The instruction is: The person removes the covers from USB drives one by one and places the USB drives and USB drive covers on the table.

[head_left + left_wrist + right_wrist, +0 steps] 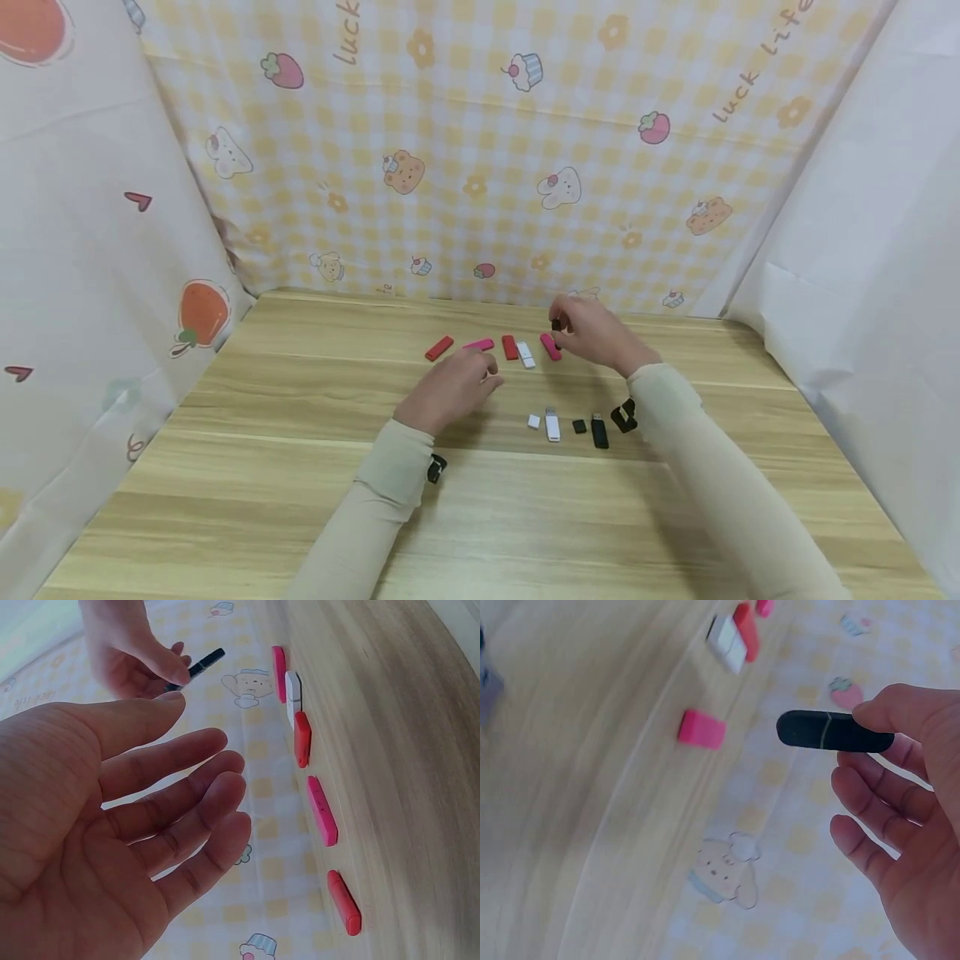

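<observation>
My right hand pinches a capped black USB stick between thumb and fingers, raised above the table's back part. Close to it lies a pink USB stick. My left hand holds nothing; its fingers are relaxed and slightly bent in the left wrist view. Just beyond that hand is another pink stick, partly hidden in the head view. The back row also has a red stick at its left end, a second red stick and a capped white stick.
Nearer the front lie an uncapped white USB stick beside its white cap, and an uncapped black stick beside a black cap. A patterned cloth rises behind the wooden table; white cloth hangs at both sides.
</observation>
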`<state>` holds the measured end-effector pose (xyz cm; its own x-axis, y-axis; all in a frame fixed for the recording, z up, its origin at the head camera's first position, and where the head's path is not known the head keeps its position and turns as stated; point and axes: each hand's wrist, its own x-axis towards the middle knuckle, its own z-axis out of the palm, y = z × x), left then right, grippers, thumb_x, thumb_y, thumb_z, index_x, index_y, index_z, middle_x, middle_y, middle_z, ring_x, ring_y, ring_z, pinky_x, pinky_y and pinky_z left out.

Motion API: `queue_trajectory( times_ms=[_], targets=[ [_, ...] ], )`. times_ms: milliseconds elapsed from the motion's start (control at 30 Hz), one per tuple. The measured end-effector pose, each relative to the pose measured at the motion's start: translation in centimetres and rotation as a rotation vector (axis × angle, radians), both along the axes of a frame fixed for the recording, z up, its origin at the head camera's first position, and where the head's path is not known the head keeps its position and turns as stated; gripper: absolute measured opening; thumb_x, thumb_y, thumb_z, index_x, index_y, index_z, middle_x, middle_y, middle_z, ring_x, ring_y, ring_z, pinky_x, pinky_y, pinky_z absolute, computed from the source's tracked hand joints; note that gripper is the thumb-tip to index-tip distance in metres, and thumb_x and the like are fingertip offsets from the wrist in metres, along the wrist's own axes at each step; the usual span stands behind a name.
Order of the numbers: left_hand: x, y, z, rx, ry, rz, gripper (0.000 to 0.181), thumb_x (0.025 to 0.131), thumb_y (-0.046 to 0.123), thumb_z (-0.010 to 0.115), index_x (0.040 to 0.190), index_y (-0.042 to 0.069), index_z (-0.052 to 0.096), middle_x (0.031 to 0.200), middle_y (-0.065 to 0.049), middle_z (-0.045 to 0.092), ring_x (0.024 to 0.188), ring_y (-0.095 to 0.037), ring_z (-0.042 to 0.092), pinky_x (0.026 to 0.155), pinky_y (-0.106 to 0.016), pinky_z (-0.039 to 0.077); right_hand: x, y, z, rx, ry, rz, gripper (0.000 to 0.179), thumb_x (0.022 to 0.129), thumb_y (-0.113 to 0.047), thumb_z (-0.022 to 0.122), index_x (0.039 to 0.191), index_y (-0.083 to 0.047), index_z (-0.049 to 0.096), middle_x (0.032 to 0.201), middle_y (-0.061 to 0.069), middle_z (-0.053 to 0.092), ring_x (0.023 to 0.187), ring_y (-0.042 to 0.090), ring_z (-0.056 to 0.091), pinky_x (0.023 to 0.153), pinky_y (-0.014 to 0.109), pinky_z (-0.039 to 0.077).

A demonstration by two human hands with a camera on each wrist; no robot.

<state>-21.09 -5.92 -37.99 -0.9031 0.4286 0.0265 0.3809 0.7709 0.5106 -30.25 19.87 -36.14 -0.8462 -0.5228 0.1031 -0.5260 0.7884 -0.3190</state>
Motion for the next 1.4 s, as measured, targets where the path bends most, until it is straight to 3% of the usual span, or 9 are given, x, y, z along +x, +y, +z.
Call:
queue_trajectory(
  times_ms=[133,367,533,667,900,1200,1400],
  targets=[
    [0.0,-0.1,0.0,-0.009,0.003,-0.001,0.025,0.108,0.022,0.068,0.120,0.003,0.078,0.116,-0.008,0.075,0.102,-0.022,0.066,0.097,-0.040,0.059,1.6,-0.4,0.2,-0.062,0.011,0.018,0.019,0.100,-0.011,0.074,0.115,-0.003,0.066,0.103,0.008,0.072,0.096,0.024,0.067,0.087,0.043,0.059],
    [0.1,-0.5,0.1,0.020,0.024,0.031,0.036,0.108,0.024,0.068,0.136,0.002,0.069,0.144,-0.015,0.066,0.134,-0.030,0.064,0.113,-0.047,0.054,4.0,-1.6,0.0,-0.158,0.082,0.095,0.017,0.097,-0.009,0.078,0.110,-0.006,0.067,0.100,0.004,0.073,0.092,0.020,0.071,0.081,0.039,0.061],
    [0.1,-0.7,0.2,0.071,0.047,0.041,0.043,0.107,0.024,0.071,0.144,0.004,0.063,0.148,-0.016,0.064,0.131,-0.030,0.066,0.111,-0.048,0.055,5.2,-3.0,0.0,-0.220,0.096,0.149,0.017,0.095,-0.008,0.082,0.106,-0.008,0.069,0.100,0.004,0.076,0.092,0.019,0.074,0.083,0.044,0.062],
    [0.0,-0.8,0.2,0.111,0.095,0.009,0.038,0.104,0.020,0.075,0.137,0.003,0.066,0.138,-0.016,0.068,0.120,-0.029,0.068,0.104,-0.046,0.059,5.8,-3.9,-0.2,-0.263,0.070,0.163,0.015,0.096,-0.009,0.082,0.106,-0.010,0.071,0.101,0.001,0.077,0.093,0.016,0.075,0.085,0.041,0.062],
    [-0.3,-0.9,0.3,0.179,0.164,-0.049,0.006,0.100,0.008,0.078,0.103,0.007,0.073,0.102,-0.006,0.071,0.093,-0.021,0.062,0.082,-0.036,0.057,6.3,-4.5,-0.4,-0.317,0.046,0.184,0.015,0.096,-0.007,0.082,0.107,-0.009,0.072,0.104,0.002,0.078,0.094,0.013,0.075,0.088,0.035,0.063],
    [-0.6,-1.0,0.5,0.176,0.152,-0.064,0.006,0.098,0.004,0.078,0.096,0.007,0.073,0.092,-0.004,0.070,0.087,-0.019,0.059,0.078,-0.032,0.053,6.4,-4.6,-0.9,-0.342,0.019,0.195,0.013,0.096,-0.007,0.082,0.103,-0.011,0.072,0.101,0.003,0.078,0.093,0.012,0.075,0.086,0.034,0.063],
    [-0.6,-1.1,0.7,0.144,0.169,-0.077,0.011,0.098,0.005,0.078,0.090,0.008,0.072,0.089,-0.003,0.067,0.085,-0.018,0.057,0.076,-0.031,0.052,6.5,-4.5,-1.2,-0.322,0.022,0.190,0.010,0.097,-0.007,0.081,0.103,-0.011,0.074,0.099,-0.001,0.077,0.092,0.013,0.075,0.087,0.042,0.065]
  ],
)
